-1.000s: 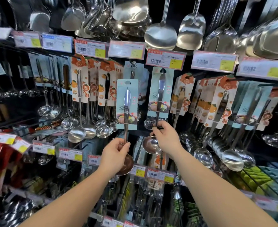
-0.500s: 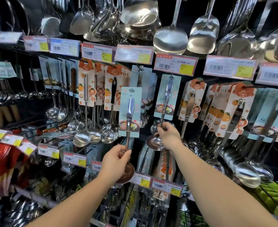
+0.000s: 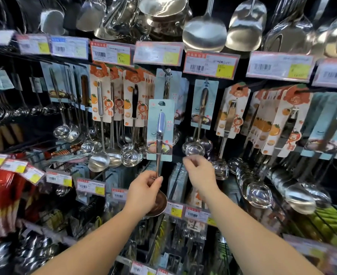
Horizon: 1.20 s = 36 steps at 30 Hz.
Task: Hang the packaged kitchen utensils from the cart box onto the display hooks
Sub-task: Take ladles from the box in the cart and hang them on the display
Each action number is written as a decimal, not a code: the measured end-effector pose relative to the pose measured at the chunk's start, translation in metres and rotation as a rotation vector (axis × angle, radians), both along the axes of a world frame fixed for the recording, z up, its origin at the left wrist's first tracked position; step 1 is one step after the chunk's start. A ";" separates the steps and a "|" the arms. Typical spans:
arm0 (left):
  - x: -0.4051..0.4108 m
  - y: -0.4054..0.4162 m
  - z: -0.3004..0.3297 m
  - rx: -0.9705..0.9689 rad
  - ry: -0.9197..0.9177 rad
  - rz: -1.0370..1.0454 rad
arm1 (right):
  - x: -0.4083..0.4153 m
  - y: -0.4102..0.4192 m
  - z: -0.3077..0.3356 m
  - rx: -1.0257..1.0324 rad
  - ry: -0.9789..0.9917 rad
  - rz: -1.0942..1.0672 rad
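My left hand [image 3: 143, 192] grips the stem of a packaged ladle [image 3: 160, 130] on a pale teal card and holds it upright in front of the display; its bowl [image 3: 158, 203] shows below my fingers. My right hand [image 3: 200, 173] hovers just to its right with loosely curled fingers and holds nothing. Above it, a second teal-carded ladle [image 3: 203, 104] hangs on a hook, its bowl [image 3: 195, 149] just over my right fingers. Another row of teal cards [image 3: 166, 84] hangs on the hook behind the held ladle. The cart box is out of sight.
Orange-print carded ladles hang left [image 3: 101, 96] and right [image 3: 233, 110] of the teal ones. Price tags [image 3: 211, 64] line the rail above. Large steel spatulas [image 3: 205, 34] hang overhead. A lower shelf rail with tags [image 3: 193, 214] crosses beneath my hands.
My right hand has let go of the hanging ladle's bowl and dropped back toward the left. My left hand still holds its ladle upright, now slightly higher.
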<state>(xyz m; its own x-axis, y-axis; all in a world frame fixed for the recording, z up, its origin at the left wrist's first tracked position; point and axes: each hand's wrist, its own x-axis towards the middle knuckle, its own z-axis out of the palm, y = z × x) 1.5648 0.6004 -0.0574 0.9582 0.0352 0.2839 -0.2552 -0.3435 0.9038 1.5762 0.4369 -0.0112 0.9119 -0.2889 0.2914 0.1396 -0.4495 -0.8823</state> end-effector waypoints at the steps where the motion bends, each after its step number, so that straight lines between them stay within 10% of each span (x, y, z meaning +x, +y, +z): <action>1: -0.001 -0.004 0.001 -0.003 -0.008 -0.005 | -0.008 0.007 -0.007 0.019 0.071 0.142; 16: -0.008 -0.019 0.008 -0.037 -0.008 -0.130 | -0.028 0.001 -0.010 0.148 0.032 0.073; 24: 0.007 -0.002 0.004 0.328 -0.084 0.099 | -0.034 -0.005 0.017 0.132 -0.071 0.072; 30: 0.013 -0.003 -0.005 0.946 -0.175 0.098 | -0.028 -0.006 0.040 0.140 -0.097 0.074; 36: 0.015 -0.007 -0.002 1.015 -0.191 0.054 | -0.021 -0.010 0.048 0.161 -0.105 0.085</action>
